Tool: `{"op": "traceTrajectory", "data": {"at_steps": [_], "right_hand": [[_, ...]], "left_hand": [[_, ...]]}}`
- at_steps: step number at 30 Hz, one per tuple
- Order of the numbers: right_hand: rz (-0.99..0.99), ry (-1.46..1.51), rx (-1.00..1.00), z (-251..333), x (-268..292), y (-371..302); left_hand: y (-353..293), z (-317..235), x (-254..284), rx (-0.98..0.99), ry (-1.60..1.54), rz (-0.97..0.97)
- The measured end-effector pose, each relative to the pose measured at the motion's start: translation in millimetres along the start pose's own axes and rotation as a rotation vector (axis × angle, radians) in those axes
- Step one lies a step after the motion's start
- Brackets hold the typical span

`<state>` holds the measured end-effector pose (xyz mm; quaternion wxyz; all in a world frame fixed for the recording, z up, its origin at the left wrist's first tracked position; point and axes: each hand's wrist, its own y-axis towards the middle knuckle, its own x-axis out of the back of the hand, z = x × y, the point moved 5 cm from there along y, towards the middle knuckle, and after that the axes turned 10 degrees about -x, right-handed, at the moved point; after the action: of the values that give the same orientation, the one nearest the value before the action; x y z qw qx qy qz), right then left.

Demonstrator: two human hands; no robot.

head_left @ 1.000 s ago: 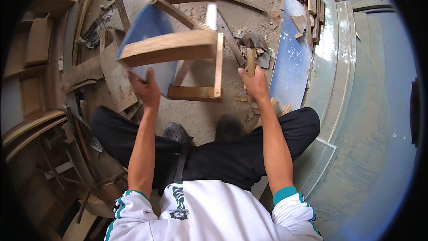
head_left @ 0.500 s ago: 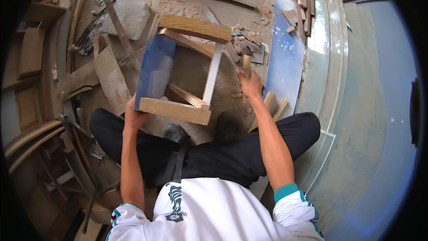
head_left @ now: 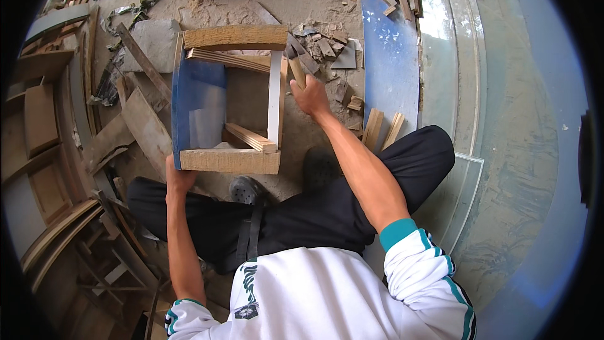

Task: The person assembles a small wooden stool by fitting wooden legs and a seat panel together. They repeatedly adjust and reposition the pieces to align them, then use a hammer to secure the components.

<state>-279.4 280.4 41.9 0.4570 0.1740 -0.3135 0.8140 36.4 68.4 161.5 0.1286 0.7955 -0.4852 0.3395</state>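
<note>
An open wooden box frame point(head_left: 229, 161) is in front of me, with a blue panel on its left side and a white-faced strip on its right. Two layered plywood strips lie inside, along the far and near rails. My left hand point(head_left: 179, 178) is closed around the frame's near left corner, its fingers partly hidden beneath. In my right hand point(head_left: 310, 97) is a hammer point(head_left: 296, 73), gripped by its wooden handle. The hammer's dark head is at the frame's far right corner; whether it touches the wood I cannot tell.
Wood scraps point(head_left: 327, 47) and sawdust lie on the floor beyond the hammer. A blue board point(head_left: 390, 69) and glass sheets point(head_left: 469, 75) stretch along the right. Two short wood pieces point(head_left: 373, 127) rest by my right knee. Planks and wooden frames point(head_left: 47, 119) crowd the left; a stone slab point(head_left: 151, 47) lies behind.
My right hand has brought the hammer leftward and farther from me, up against the frame's far right corner. The frame has shifted left and turned squarer to me, still in my left hand.
</note>
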Motion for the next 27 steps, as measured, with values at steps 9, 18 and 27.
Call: {"op": "traceTrajectory", "data": {"at_steps": [9, 18, 27], "right_hand": [[0.060, -0.060, 0.002, 0, 2, 6], [0.093, 0.049, -0.151, -5, 5, 18], [0.028, 0.155, -0.356, -11, 20, -5]], "left_hand": [[-3, 4, -3, 0.060, -0.015, -0.014], [-4, 6, -5, 0.019, -0.042, -0.040], [16, -24, 7, -0.147, 0.133, -0.150]]}}
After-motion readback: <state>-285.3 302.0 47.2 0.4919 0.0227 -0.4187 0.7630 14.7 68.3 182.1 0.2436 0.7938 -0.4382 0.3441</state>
